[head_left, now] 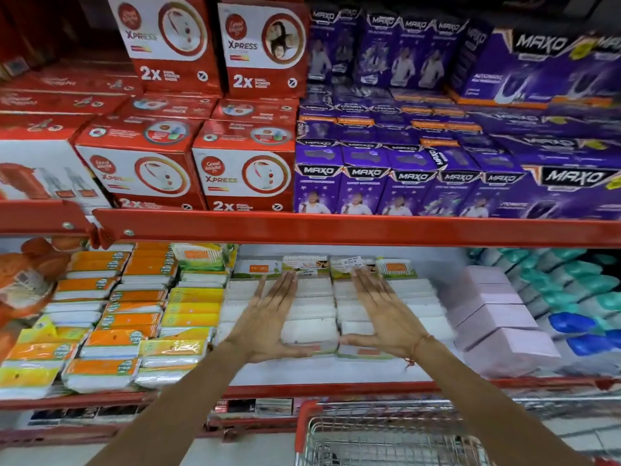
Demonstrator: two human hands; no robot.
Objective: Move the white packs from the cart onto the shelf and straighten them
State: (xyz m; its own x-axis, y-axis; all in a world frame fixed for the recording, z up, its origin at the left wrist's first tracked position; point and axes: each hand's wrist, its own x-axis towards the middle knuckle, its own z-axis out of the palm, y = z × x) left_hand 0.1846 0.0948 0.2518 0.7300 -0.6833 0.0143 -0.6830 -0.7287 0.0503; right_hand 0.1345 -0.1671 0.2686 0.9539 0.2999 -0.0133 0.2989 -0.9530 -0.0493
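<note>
White packs (pixel 311 309) sit in rows mid-shelf (pixel 336 386), btwn orange packs (pixel 134 297) & pink boxes (pixel 494 314). My left hand (pixel 268 324) & right hand (pixel 386 317) lie flat, fingers spread, pressing on them, gripping nothing. Cart (pixel 386 435) below.

Above the red shelf rail (pixel 336 227), red boxes (pixel 245 166) read "XPRESS" and "2x"; purple boxes (pixel 413 186) beside them read "MAXO".

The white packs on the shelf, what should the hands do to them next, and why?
Probably press both palms inward and nudge the white packs back. The left hand and right hand lie flat and open along two rows, whose front packs look slightly uneven beside the pink boxes.
</note>
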